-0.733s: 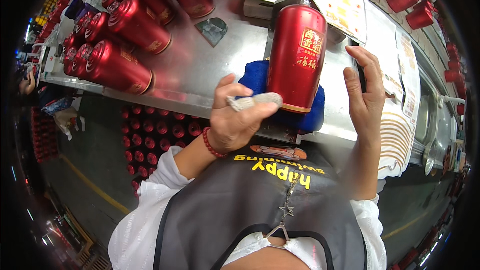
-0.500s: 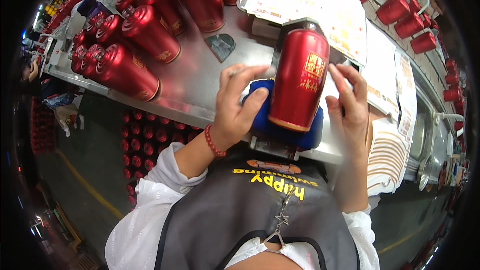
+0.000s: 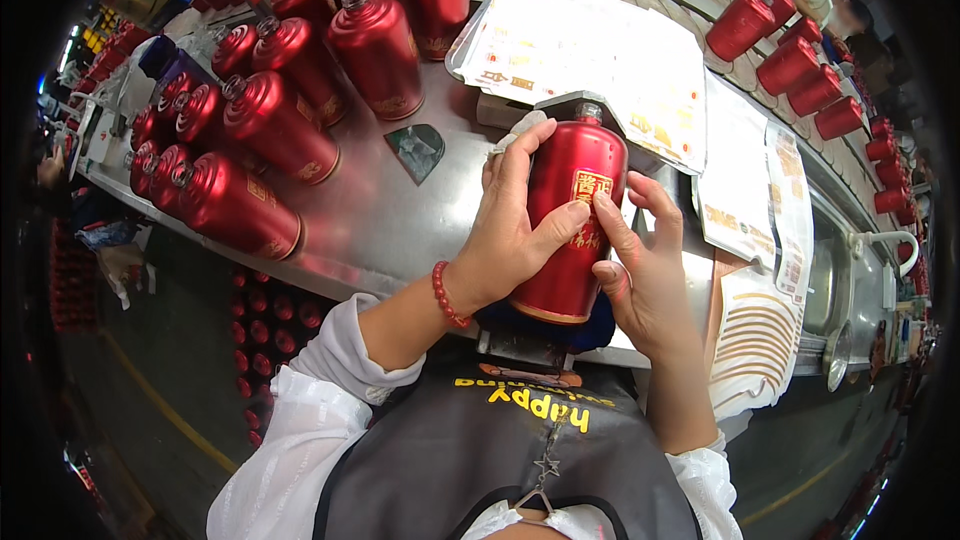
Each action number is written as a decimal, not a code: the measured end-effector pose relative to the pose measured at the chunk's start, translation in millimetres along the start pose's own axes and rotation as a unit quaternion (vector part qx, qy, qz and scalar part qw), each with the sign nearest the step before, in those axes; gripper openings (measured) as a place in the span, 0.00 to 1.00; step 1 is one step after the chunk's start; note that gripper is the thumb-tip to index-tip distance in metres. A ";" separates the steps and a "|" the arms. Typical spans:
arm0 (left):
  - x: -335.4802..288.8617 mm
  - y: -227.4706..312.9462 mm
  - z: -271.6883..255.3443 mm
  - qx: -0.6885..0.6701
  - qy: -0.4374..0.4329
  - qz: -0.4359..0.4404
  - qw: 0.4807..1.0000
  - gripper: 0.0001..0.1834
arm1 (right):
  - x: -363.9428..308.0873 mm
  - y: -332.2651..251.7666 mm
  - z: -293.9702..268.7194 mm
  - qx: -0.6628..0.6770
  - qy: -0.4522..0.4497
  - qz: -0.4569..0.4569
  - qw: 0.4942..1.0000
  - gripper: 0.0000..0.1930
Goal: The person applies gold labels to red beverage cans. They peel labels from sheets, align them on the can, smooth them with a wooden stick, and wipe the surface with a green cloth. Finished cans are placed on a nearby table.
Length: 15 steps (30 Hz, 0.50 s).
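Note:
A red metallic bottle (image 3: 560, 270) with gold characters and an uncapped neck lies tilted on a dark blue pad (image 3: 590, 332) in front of me. My left hand (image 3: 510, 225) wraps its left side, thumb pressed across the front beside the gold square mark. Around its fingertips a whitish cloth (image 3: 520, 128) shows, partly hidden. My right hand (image 3: 645, 260) rests on the bottle's right front; its forefinger touches the gold mark and the other fingers are spread apart. Behind the bottle's shoulder sits a dark angular support (image 3: 580, 100).
Several red bottles (image 3: 290, 110) stand on the metal table (image 3: 400, 210) at left, near a dark green flat piece (image 3: 415, 150). Printed label sheets (image 3: 590, 35) lie behind, with a sheet of gold-brown curved strips (image 3: 755, 340) at right. More red bottles (image 3: 790, 65) line a conveyor.
Both hands have closed in on the bottle. The left thumb and right forefinger now touch its front, where both hands were apart from it. The whole view has shifted slightly.

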<state>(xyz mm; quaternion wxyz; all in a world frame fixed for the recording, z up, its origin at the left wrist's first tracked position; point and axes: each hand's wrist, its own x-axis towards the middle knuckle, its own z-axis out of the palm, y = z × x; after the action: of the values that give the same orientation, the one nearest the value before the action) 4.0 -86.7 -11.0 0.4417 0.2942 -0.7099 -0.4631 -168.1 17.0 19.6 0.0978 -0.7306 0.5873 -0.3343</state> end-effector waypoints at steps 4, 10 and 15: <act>4.5 -2.7 -0.7 -0.016 -0.003 -0.013 1.000 0.42 | 5.3 0.1 -1.1 -0.005 0.000 -0.014 1.000 0.29; 2.9 -4.2 -2.2 -0.025 -0.011 -0.008 1.000 0.42 | 3.7 -1.2 -1.5 0.011 0.007 -0.013 1.000 0.27; 2.3 -3.0 -1.8 -0.035 -0.013 -0.012 0.999 0.42 | 3.6 -6.2 -3.3 0.015 0.015 -0.013 1.000 0.25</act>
<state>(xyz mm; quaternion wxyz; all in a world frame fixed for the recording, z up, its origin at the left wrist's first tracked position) 4.7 -90.5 -12.6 0.4369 0.2813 -0.6949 -0.4971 -164.9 16.3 26.7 0.0952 -0.7315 0.5741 -0.3553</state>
